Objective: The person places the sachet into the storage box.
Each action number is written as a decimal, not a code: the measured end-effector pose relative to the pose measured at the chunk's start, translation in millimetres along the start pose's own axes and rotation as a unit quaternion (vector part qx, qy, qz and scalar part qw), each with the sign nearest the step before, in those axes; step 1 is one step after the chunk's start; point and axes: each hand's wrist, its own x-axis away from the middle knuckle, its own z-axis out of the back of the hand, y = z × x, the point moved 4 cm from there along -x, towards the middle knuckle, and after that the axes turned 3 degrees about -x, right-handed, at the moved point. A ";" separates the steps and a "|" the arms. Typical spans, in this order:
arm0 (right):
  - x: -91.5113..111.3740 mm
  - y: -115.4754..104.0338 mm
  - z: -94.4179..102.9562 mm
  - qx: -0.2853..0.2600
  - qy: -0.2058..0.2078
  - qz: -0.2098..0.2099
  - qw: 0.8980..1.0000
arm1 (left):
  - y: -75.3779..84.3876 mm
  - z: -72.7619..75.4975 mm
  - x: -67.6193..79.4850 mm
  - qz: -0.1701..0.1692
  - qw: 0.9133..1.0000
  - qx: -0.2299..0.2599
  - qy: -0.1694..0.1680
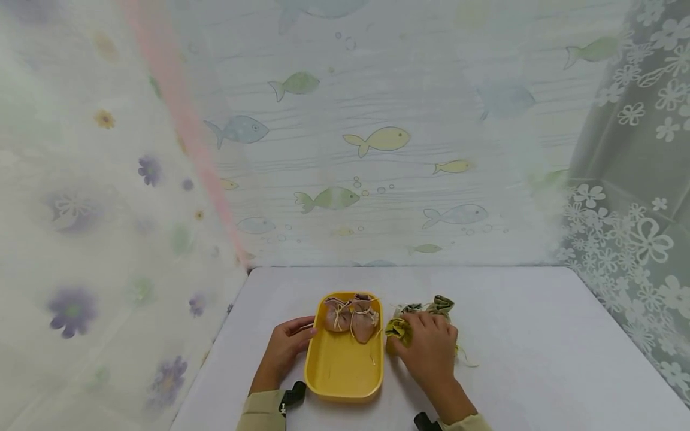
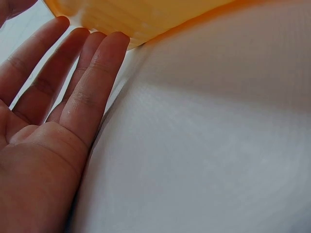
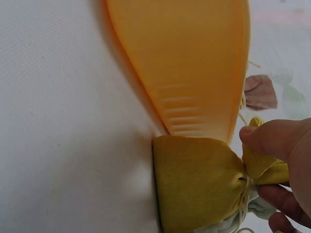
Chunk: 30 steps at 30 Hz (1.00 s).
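Pinching the yellow-green drawstring pouch at its tied neck, just right of the yellow tray on the counter, the right hand risks snagging trailing cords, while the left hand rests straight-fingered against the tray's wall.

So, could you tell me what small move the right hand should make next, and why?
Probably lift the yellow-green pouch over the yellow tray rim. The right hand pinches its tied neck, it lies on the table against the tray's outer wall, two brownish pouches lie inside, and the left hand touches the tray's side.
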 end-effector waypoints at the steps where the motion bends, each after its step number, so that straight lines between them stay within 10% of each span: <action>1: 0.3 0.7 -0.1 0.000 0.006 0.002 1.000 | -0.2 -0.2 0.1 0.001 1.000 0.000 0.000; 30: -0.2 -1.1 26.5 -0.059 0.046 -0.005 0.997 | -1.2 0.1 -1.1 0.000 1.000 -0.004 0.001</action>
